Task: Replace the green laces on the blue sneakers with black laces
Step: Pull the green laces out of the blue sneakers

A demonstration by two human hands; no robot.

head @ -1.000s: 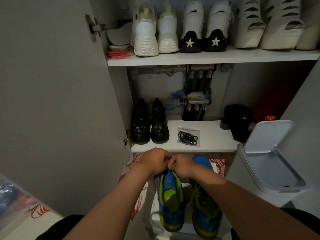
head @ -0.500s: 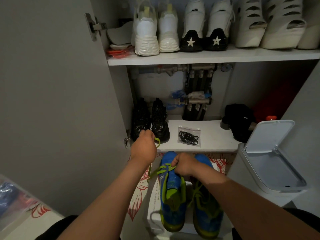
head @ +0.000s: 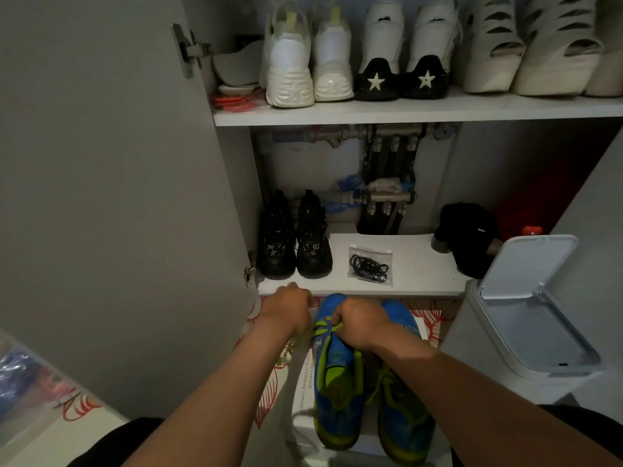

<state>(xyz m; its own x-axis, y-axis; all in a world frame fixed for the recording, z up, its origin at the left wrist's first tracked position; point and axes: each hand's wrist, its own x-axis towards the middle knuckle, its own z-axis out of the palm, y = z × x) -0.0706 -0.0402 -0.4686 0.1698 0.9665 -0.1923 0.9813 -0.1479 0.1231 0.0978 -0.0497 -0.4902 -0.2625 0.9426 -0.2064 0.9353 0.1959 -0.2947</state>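
Unlacing step, sneaker [head: 337, 375] on box [head: 301, 390]. Right hand [head: 362, 323] pinched green lace [head: 328, 329] at eyelets; left hand [head: 290, 310] fisted, apparently on its loose end. Next: pull it free. Black laces [head: 369, 267] bagged on shelf [head: 421, 264].

Both bare forearms reached forward from the bottom of the view, drawing closer toward the wrists. The left hand [head: 290, 310] was curled into a fist, back upward. Its fingers were hidden, but it seemed to hold the green lace [head: 322, 327]. The right hand [head: 362, 323], just beside it and slightly nearer, pinched that lace with curled fingers [head: 338, 319].
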